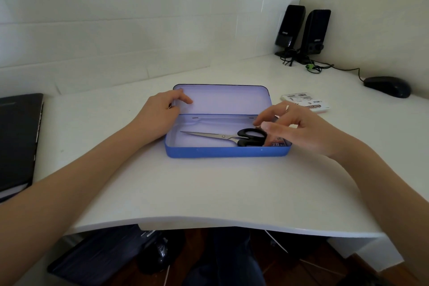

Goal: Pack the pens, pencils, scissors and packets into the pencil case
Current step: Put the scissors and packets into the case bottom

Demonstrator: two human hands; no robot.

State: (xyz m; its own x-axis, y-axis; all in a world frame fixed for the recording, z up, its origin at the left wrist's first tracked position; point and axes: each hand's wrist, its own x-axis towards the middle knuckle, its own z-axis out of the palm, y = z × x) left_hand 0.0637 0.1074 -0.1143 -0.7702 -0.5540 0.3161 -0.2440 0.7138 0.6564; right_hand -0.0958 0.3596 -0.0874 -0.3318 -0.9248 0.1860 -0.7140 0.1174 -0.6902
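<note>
With the left hand (160, 116) steadying the case (226, 151) lid, fingers loose and empty, the right fingers (267, 121) should press the packet (277, 143) beneath them flat into the corner, beside the scissors (222, 136), though their grip is unclear.

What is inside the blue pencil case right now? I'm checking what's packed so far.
Inside the pencil case: scissors lying flat, and a packet marked 2B at the right end. The right hand covers most of that packet and corner. No pens or pencils show.
</note>
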